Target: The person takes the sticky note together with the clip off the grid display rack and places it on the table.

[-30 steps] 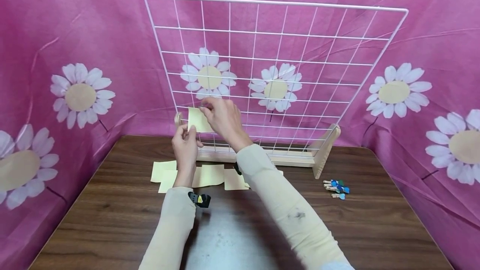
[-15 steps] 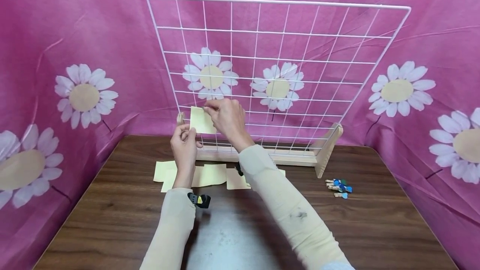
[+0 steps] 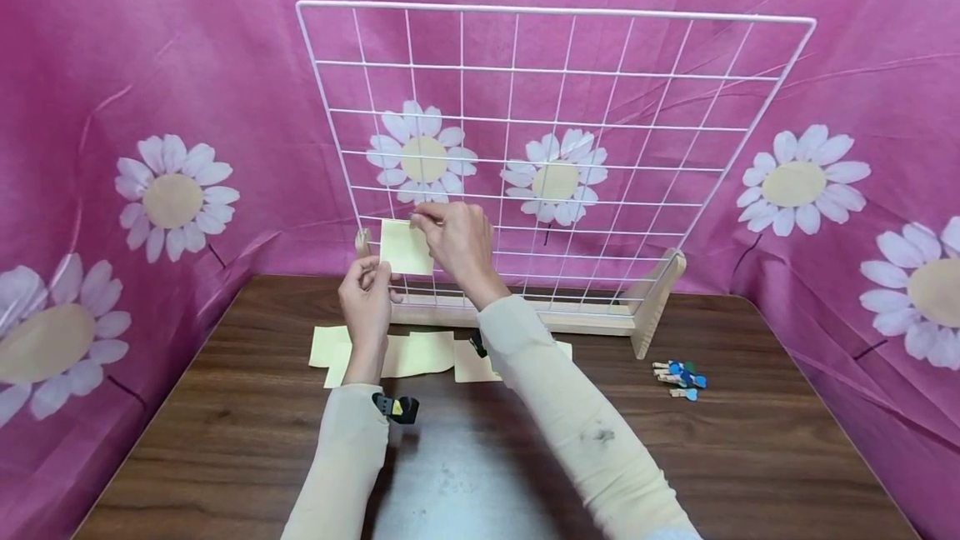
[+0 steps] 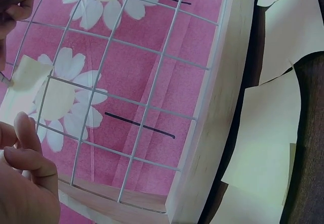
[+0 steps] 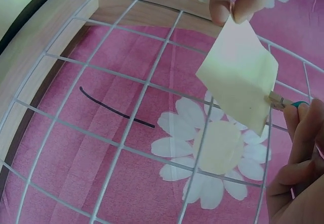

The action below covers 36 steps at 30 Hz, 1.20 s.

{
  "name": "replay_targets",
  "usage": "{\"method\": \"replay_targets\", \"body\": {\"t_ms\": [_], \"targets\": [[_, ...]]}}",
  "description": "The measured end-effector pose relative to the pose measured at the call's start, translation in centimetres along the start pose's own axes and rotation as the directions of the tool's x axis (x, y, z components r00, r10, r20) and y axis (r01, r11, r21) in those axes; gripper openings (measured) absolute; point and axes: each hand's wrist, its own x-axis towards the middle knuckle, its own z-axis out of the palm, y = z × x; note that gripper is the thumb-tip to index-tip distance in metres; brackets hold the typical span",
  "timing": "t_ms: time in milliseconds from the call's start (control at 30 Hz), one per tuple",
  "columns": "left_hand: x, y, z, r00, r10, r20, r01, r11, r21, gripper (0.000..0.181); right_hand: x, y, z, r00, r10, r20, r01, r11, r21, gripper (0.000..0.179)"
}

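Note:
In the head view, a pale yellow sticky note [image 3: 406, 247] is at the lower left of a white wire grid [image 3: 495, 119]. My left hand [image 3: 365, 294] pinches the note's lower left corner between thumb and finger. At the note's upper edge, my right hand [image 3: 459, 244] pinches a small wooden clothespin [image 5: 277, 100], best seen in the right wrist view. The clothespin's tip overlaps the note's edge beside a grid wire, and a bit of blue-green shows at its back end. My right fingers cover much of it.
A wooden stand [image 3: 651, 302] holds the grid upright. Several loose sticky notes [image 3: 431, 352] lie on the brown table [image 3: 225, 440] in front of it, partly behind my arms. Several clothespins with blue hearts [image 3: 681, 375] are piled at the right. A pink flowered cloth [image 3: 247, 107] hangs behind.
My right hand has shifted slightly right, and more of the note shows between the hands. The left hand has dropped slightly, its thumb staying at the note's corner. The view has tilted a little.

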Motion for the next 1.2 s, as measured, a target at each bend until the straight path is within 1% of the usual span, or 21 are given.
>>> {"method": "replay_targets", "body": {"t_ms": [100, 233, 367, 467, 767, 1000, 1200], "targets": [[0.0, 0.2, 0.0, 1.0, -0.002, 0.011, 0.002, 1.0, -0.004, 0.014, -0.1, -0.1, -0.4, 1.0, -0.002, -0.015, 0.002, 1.0, 0.021, 0.011], [-0.2, 0.6, 0.0, 1.0, 0.003, 0.014, -0.003, 1.0, -0.022, 0.015, -0.3, 0.0, -0.9, 1.0, -0.008, -0.014, 0.009, 0.998, 0.055, 0.014], [-0.5, 0.6, -0.2, 1.0, 0.0, 0.009, 0.001, 0.999, -0.04, 0.014, -1.0, 0.3, -1.3, 0.999, -0.041, -0.01, 0.041, 0.996, 0.08, 0.013], [-0.6, 0.4, -0.3, 1.0, -0.009, 0.008, 0.009, 0.999, -0.047, 0.016, -1.4, 0.6, -1.6, 0.999, -0.049, -0.014, 0.05, 0.994, 0.1, 0.011], [-1.1, 0.3, -0.4, 1.0, 0.01, 0.001, -0.01, 0.998, -0.056, 0.018, -2.2, 1.4, -2.7, 0.999, 0.045, 0.022, -0.049, 0.984, 0.17, 0.014], [-1.8, 0.6, -0.3, 1.0, 0.011, 0.026, -0.009, 0.998, -0.063, 0.015, -2.8, 1.9, -3.6, 0.998, 0.063, 0.02, -0.065, 0.982, 0.175, 0.014], [-2.4, 0.7, -0.2, 0.999, -0.006, 0.044, 0.009, 0.998, -0.067, 0.01, -3.2, 2.5, -4.3, 0.998, 0.069, 0.002, -0.068, 0.978, 0.197, 0.014]]}}
